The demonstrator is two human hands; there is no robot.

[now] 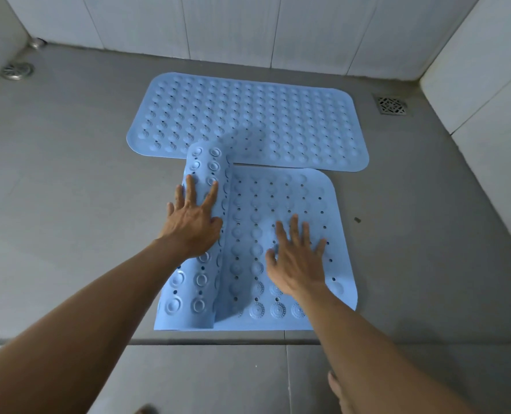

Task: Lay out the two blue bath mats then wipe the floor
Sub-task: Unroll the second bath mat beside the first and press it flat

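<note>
**Unrolling second mat**

Head view: far mat (248,121) lies flat near the wall. Near mat (281,210) is half laid, its left part a curl (206,174) that overlaps the far mat's edge. We should pin the flat part and push the curl leftward, square to the far mat. Left hand (193,219) open, fingers spread on the curl, arm extended. Right hand (297,258) open, palm flat on the mat. Hands apart, gripping nothing

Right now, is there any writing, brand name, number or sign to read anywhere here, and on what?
None can be read: the flat mat, the half-unrolled mat, the floor, the wall tiles and both drains show only patterns.
</note>
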